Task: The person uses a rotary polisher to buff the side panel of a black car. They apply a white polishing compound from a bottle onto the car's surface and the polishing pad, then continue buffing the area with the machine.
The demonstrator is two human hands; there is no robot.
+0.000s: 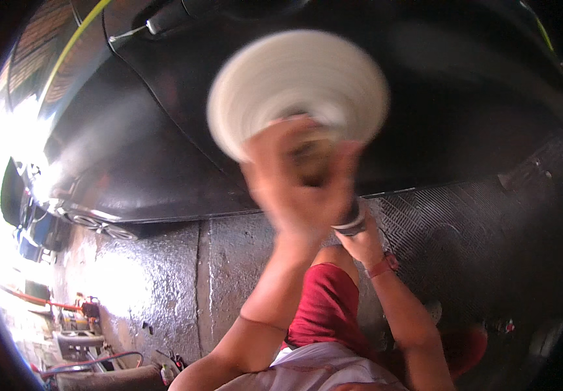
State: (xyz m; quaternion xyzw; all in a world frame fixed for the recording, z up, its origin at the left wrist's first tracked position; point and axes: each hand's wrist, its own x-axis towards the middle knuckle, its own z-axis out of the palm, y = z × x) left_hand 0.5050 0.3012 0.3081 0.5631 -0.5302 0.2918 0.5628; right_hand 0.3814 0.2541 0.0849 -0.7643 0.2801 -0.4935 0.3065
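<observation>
A polisher with a round white pad is held up against the glossy black side of a car. The pad is smeared into rings, as if spinning. My left hand wraps around the polisher's head just behind the pad; it is blurred, and its fingers hide much of the tool. Lower and to the right, my right hand grips the rear part of the polisher, with a red band at its wrist.
A door handle sits at the upper left of the car. Below runs a wet, shiny concrete floor, with a ridged dark patch to the right. Equipment and a hose stand at the lower left. Bright light glares along the left side.
</observation>
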